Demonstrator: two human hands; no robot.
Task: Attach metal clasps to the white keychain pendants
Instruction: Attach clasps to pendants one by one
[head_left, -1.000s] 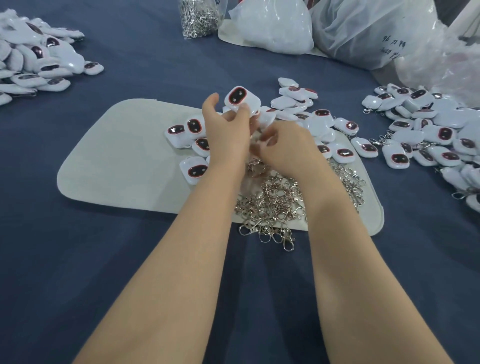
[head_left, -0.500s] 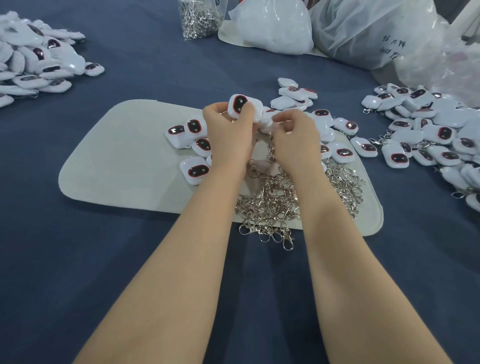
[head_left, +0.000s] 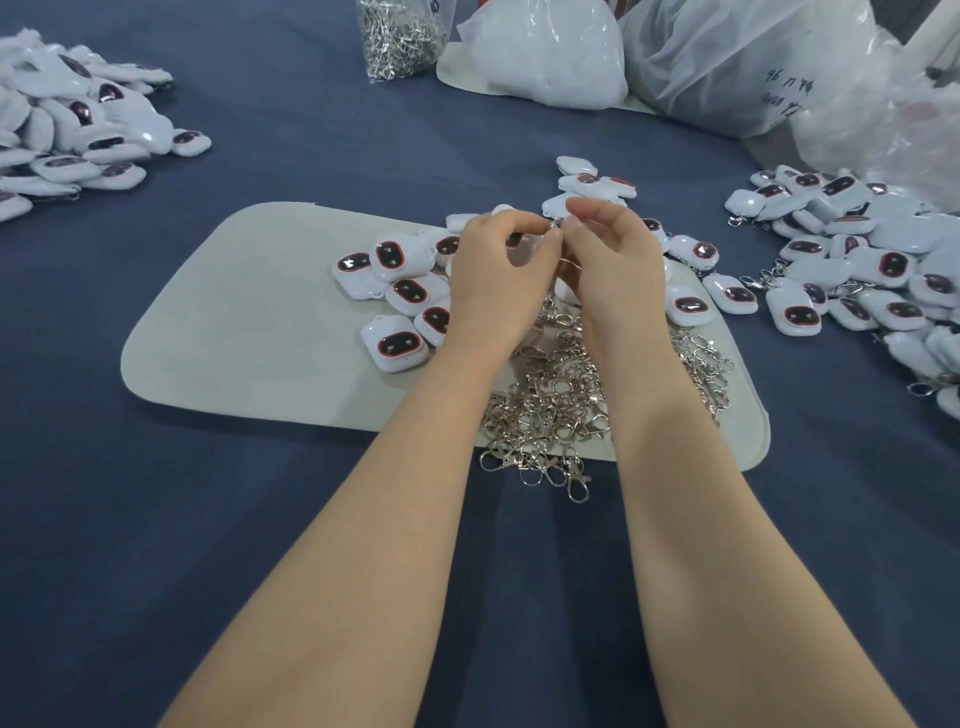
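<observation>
My left hand (head_left: 496, 270) and my right hand (head_left: 613, 260) meet fingertip to fingertip above a pale felt mat (head_left: 249, 322). The left grips a white pendant (head_left: 511, 240), mostly hidden behind its fingers. The right pinches a small metal clasp (head_left: 557, 224) at the pendant's top. Loose white pendants with dark red-rimmed faces (head_left: 400, 291) lie on the mat left of my hands. A heap of silver clasps (head_left: 550, 405) lies under my wrists.
Pendant piles sit at the far left (head_left: 78, 130) and at the right (head_left: 857, 260) on the blue cloth. A clear bag of clasps (head_left: 397, 36) and white plastic bags (head_left: 540, 57) stand at the back.
The pendant held up face-on in my left hand has dropped behind my fingers. Both hands have come closer together and lowered a little, fingertips now touching at the clasp.
</observation>
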